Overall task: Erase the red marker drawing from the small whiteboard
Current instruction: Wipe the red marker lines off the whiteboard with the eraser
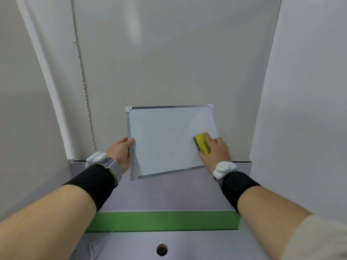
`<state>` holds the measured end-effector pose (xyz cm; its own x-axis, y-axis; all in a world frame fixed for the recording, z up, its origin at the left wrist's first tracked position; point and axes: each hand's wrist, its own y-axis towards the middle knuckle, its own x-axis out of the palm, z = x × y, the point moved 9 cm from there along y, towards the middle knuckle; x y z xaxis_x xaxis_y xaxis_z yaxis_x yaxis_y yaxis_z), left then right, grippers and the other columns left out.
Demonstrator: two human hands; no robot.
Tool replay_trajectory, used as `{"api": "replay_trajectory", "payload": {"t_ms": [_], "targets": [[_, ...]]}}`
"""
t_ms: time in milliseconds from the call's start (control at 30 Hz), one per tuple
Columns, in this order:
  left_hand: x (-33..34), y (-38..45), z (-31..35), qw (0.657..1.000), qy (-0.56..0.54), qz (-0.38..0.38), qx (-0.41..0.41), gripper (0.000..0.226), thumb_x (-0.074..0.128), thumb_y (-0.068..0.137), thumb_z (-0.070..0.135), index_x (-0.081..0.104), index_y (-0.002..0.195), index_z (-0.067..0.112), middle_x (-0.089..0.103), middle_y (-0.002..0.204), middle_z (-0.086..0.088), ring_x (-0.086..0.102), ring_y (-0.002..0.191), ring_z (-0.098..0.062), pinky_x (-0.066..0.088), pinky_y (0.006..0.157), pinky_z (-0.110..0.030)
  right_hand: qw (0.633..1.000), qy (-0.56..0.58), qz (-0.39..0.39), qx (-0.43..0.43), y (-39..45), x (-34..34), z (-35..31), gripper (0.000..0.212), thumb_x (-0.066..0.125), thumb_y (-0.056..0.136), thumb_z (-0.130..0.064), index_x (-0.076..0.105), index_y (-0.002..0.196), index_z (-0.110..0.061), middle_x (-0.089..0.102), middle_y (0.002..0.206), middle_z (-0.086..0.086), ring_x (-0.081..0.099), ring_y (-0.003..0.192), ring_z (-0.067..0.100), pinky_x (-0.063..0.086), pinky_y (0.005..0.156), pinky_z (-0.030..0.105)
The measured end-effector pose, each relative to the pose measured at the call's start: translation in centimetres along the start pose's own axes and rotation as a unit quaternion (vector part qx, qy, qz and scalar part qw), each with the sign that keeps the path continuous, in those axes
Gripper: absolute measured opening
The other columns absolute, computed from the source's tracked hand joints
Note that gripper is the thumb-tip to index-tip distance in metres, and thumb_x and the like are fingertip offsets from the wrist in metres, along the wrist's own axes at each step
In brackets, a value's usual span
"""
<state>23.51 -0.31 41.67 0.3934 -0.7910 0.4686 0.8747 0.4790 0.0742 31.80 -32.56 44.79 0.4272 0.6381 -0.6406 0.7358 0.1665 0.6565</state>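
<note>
While your left hand point(120, 151) pinches the small metal-framed whiteboard point(169, 141), fingers of your right hand point(216, 149) clamp the yellow eraser point(202, 145); press flat, check for red traces.

Your forearms are bare; each wrist wears a black fabric wrist wrap point(93, 182) with a white plastic sensor pod point(224, 168); a cream sleeve point(317, 239) shows lower right.
</note>
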Motion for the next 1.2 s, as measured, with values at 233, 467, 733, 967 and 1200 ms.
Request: {"api": "replay_trajectory", "payload": {"t_ms": [233,467,733,967,1200], "targets": [[1.7,0.2,-1.0,1.000,0.003,-0.022,-0.011,0.033,0.048,0.100,0.010,0.057,0.130,0.003,0.068,0.117,-0.013,0.068,0.094,-0.024,0.054,0.072,-0.035,0.986,-0.008,-0.041,-0.159,-3.5,4.6,-10.4,0.067,0.067,0.084,-0.031,0.034,0.142,-0.027,0.047,0.112,0.007,0.045,0.098,0.028,0.046,0.090,0.043],[-2.0,0.5,0.1,1.000,-0.011,-0.006,-0.008,0.033,0.048,0.100,0.011,0.055,0.132,0.004,0.067,0.123,-0.012,0.066,0.105,-0.026,0.054,0.078,-0.035,1.000,-0.021,0.001,0.022,1.0,-0.8,1.9,0.068,0.066,0.084,-0.029,0.033,0.143,-0.023,0.046,0.123,0.016,0.045,0.111,0.039,0.039,0.099,0.042],[1.9,-0.4,-2.7,0.999,0.008,-0.046,-0.024,0.031,0.048,0.099,0.008,0.058,0.128,0.002,0.070,0.113,-0.014,0.072,0.088,-0.024,0.057,0.069,-0.033,0.996,-0.007,-0.006,-0.084,2.0,1.7,-8.7,0.067,0.064,0.084,-0.030,0.036,0.144,-0.022,0.048,0.120,0.015,0.045,0.107,0.037,0.039,0.099,0.044],[2.9,-1.2,-4.2,0.998,0.009,-0.059,-0.020,0.030,0.046,0.100,0.006,0.061,0.125,0.002,0.071,0.110,-0.017,0.072,0.085,-0.026,0.059,0.066,-0.034,0.985,0.000,-0.021,-0.174,1.2,3.9,-15.6,0.064,0.066,0.082,-0.033,0.040,0.139,-0.024,0.049,0.110,0.011,0.045,0.097,0.033,0.044,0.090,0.044],[-1.3,-0.6,-2.9,0.998,0.045,-0.025,-0.023,0.030,0.047,0.099,0.007,0.062,0.125,0.005,0.069,0.119,-0.015,0.067,0.106,-0.032,0.053,0.088,-0.042,0.999,-0.015,0.028,0.007,5.4,-2.8,-1.6,0.058,0.064,0.081,-0.033,0.043,0.135,-0.026,0.050,0.123,0.019,0.050,0.112,0.043,0.042,0.098,0.041]]}}
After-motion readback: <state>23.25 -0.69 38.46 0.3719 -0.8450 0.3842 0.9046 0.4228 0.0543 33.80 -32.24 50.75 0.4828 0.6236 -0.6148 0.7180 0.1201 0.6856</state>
